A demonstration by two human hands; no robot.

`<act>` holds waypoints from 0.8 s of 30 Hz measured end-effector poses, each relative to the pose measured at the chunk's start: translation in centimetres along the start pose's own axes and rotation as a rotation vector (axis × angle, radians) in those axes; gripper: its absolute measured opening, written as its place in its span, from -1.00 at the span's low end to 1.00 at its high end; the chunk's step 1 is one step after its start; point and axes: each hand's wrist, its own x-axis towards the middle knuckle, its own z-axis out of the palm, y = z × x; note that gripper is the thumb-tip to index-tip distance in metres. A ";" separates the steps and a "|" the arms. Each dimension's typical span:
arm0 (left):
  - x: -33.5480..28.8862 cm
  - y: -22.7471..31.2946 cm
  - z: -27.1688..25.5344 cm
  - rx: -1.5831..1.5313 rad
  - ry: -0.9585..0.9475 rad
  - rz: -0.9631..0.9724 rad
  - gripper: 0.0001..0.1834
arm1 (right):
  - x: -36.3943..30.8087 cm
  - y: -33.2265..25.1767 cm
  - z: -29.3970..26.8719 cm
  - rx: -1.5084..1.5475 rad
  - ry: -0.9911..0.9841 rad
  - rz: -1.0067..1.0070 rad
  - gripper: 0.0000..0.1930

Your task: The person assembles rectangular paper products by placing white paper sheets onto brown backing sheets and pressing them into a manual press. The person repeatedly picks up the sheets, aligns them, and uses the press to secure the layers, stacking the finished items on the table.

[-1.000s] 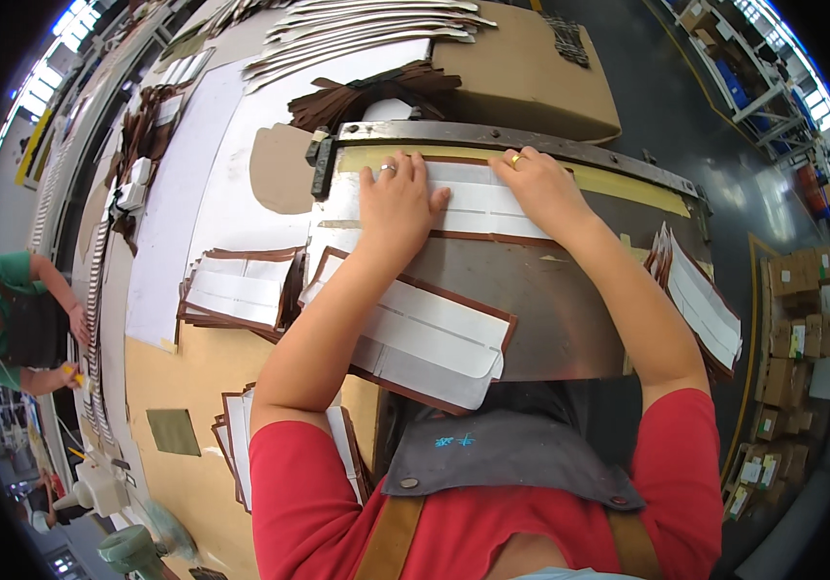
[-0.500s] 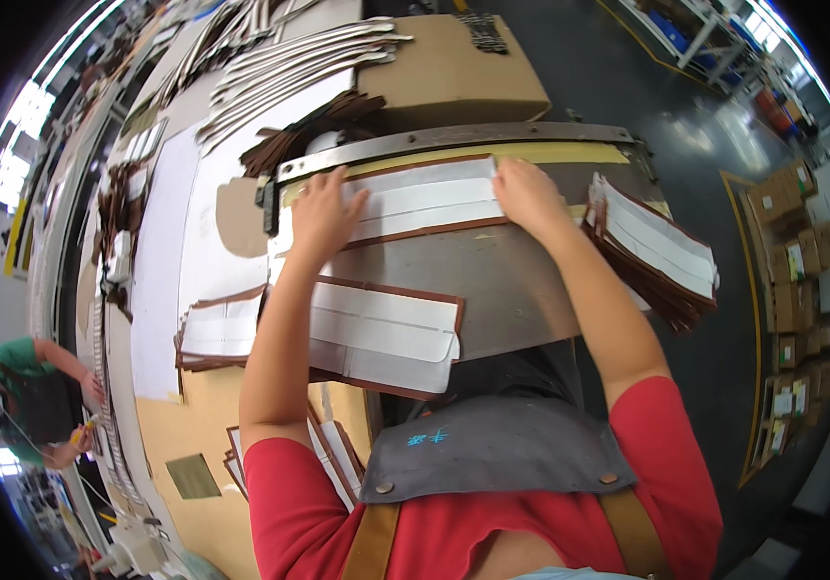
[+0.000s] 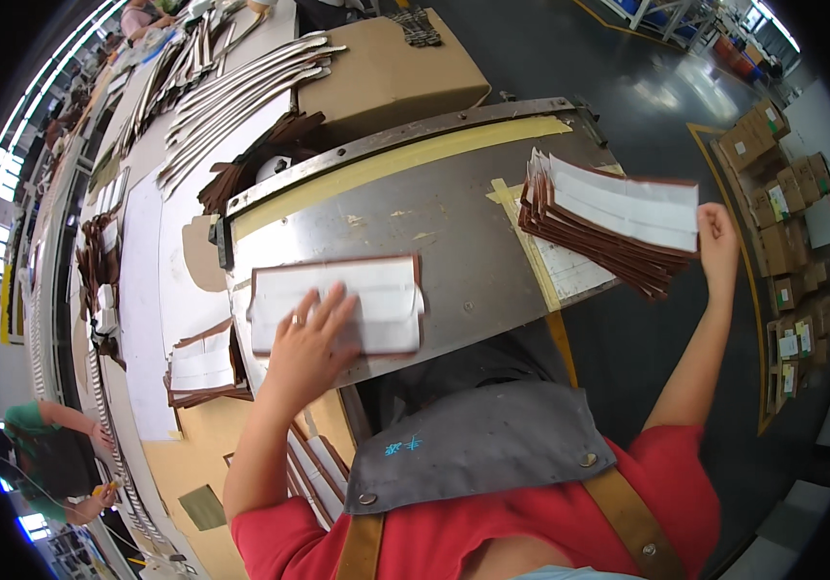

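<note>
Ahead, carton (image 3: 386, 77) (seemingly closed); left hand (image 3: 313, 340) part-hiding panel (image 3: 383, 304).

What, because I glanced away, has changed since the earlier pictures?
The left hand let go of the panel along the metal bar and came back toward the body, over a white, brown-edged panel; the right hand let go too, moving right to the outer end of the right stack. The first panel is gone from the bar. The left stack and cardboard box stayed put.
</note>
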 end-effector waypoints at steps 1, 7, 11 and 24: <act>1.2 -0.2 0.6 -0.003 0.085 -0.016 -0.36 | 0.0 -0.1 0.4 -0.230 0.007 -0.063 -0.87; 10.3 -1.6 1.7 0.043 0.375 -0.153 -0.43 | -0.2 -13.5 9.9 0.128 -0.030 -0.434 -0.85; 12.4 -2.3 1.5 -0.049 0.427 -0.199 -0.44 | -2.9 -20.5 21.1 0.173 -0.508 -0.750 -0.75; 11.1 -6.9 2.1 0.060 0.449 -0.316 -0.47 | -3.3 -20.5 28.2 -0.359 -0.394 -0.917 -0.63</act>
